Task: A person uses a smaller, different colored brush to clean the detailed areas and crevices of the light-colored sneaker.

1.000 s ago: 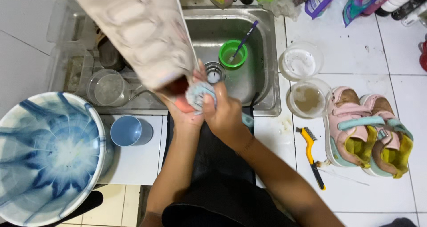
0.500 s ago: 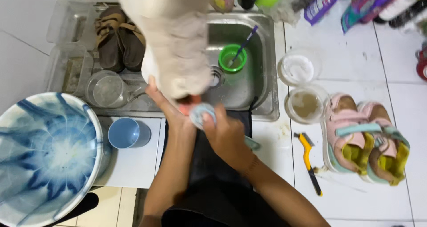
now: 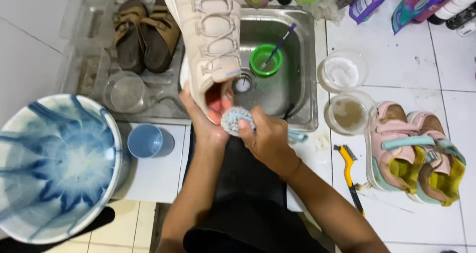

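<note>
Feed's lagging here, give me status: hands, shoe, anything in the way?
Left hand grips beige lace-up sneaker by its heel opening, over steel sink. Right hand presses grey-blue scrub pad against heel. Nothing in the way.

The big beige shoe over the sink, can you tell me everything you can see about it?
The beige shoe is a pale cream sneaker of fabric-like material, with looped lace straps down its front and a white sole edge. It is held over the metal sink, toe pointing away and opening toward the person. The left hand grips its heel end, fingers reaching inside. The right hand presses a round grey scrubber against its heel rim.
</note>
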